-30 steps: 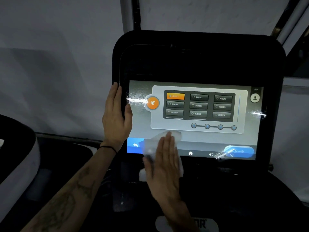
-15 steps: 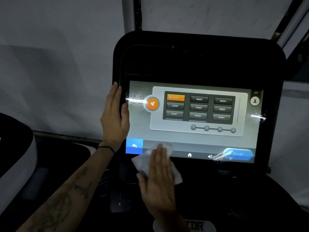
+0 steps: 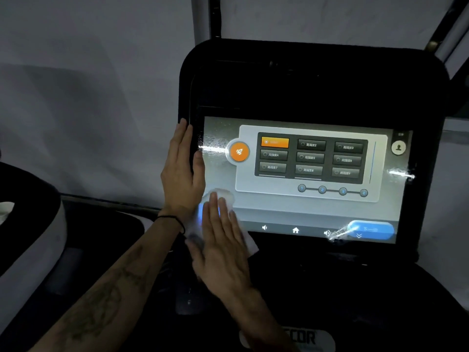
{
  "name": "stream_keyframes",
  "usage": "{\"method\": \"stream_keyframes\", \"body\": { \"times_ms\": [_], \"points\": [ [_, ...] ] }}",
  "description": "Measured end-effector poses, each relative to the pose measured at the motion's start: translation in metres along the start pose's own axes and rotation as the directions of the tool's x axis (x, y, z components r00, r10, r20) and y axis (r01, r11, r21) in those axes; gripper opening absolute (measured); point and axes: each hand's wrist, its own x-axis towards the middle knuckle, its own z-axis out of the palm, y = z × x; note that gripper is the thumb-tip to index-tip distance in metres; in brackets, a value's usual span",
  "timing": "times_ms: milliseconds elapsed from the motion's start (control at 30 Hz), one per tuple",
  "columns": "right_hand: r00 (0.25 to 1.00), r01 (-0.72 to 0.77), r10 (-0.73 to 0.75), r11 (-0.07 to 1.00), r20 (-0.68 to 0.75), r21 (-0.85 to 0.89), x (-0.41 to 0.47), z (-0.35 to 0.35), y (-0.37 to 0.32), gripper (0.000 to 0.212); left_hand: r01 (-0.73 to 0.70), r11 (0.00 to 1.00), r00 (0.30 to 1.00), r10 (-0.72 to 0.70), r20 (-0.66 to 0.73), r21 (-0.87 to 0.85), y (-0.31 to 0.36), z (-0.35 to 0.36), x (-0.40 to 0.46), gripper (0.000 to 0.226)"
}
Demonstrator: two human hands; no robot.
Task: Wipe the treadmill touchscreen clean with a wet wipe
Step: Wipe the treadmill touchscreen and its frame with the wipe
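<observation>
The treadmill touchscreen is lit, showing a grey menu with dark buttons and one orange button, set in a black console frame. My right hand lies flat, fingers together, pressing a white wet wipe against the screen's lower left corner, over the blue back button. The wipe sticks out above my fingertips and to the right of my palm. My left hand rests flat on the console's left edge, thumb on the bezel. Wet streaks glint on the screen.
A white and black machine housing stands at the left. A grey wall lies behind the console. A logo plate sits below the screen on the dark console base.
My right hand slid the wipe from the bottom middle of the screen down, then left and up onto the lower left corner. My left hand stayed on the console edge.
</observation>
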Motion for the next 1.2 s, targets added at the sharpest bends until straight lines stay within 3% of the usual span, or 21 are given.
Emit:
{"method": "stream_keyframes", "body": {
  "times_ms": [133, 233, 333, 500, 600, 700, 800, 900, 1067, 1200],
  "points": [
    [0.985, -0.161, 0.159, 0.987, -0.06, -0.031, -0.009, -0.01, 0.023, 0.074, 0.013, 1.0, 1.0, -0.013, -0.009, -0.009, 0.001, 0.001, 0.001, 0.051],
    [0.998, -0.054, 0.052, 0.997, -0.035, -0.055, -0.035, -0.002, 0.01, 0.073, 0.01, 1.0, 1.0, -0.011, -0.023, -0.012, 0.001, 0.001, 0.001, 0.051],
    [1.0, 0.024, -0.024, 0.999, 0.002, -0.029, -0.008, 0.004, -0.008, 0.073, 0.01, 1.0, 1.0, -0.01, -0.005, -0.008, 0.001, 0.0, 0.0, 0.05],
    [0.988, -0.147, 0.142, 0.986, -0.064, -0.082, -0.006, -0.01, 0.018, 0.067, 0.005, 1.0, 1.0, -0.005, -0.014, -0.01, 0.0, 0.001, 0.001, 0.05],
    [0.998, -0.045, 0.042, 0.997, -0.04, -0.062, -0.037, -0.004, 0.01, 0.064, 0.0, 1.0, 1.0, 0.0, -0.021, -0.008, -0.001, 0.001, 0.002, 0.051],
    [0.998, 0.067, -0.066, 0.998, 0.019, -0.014, -0.001, -0.002, -0.004, 0.068, 0.002, 1.0, 1.0, -0.002, -0.005, -0.009, -0.001, 0.0, 0.001, 0.051],
    [0.999, -0.038, 0.038, 0.999, 0.007, 0.038, 0.031, -0.014, 0.013, 0.069, -0.003, 1.0, 1.0, 0.003, -0.013, -0.009, -0.001, 0.0, 0.001, 0.05],
    [0.988, -0.141, 0.141, 0.99, -0.056, -0.005, -0.004, -0.016, 0.025, 0.066, -0.013, 1.0, 0.999, 0.012, -0.04, -0.01, -0.003, 0.003, 0.0, 0.049],
    [0.999, 0.034, -0.034, 0.999, 0.006, 0.009, -0.015, 0.005, -0.014, 0.07, -0.008, 1.0, 1.0, 0.008, -0.027, -0.007, -0.002, 0.002, 0.0, 0.049],
    [0.979, -0.198, 0.198, 0.98, -0.052, 0.003, 0.011, -0.009, 0.012, 0.068, -0.018, 1.0, 0.999, 0.018, -0.033, -0.01, -0.003, 0.002, 0.001, 0.048]
  ]
}}
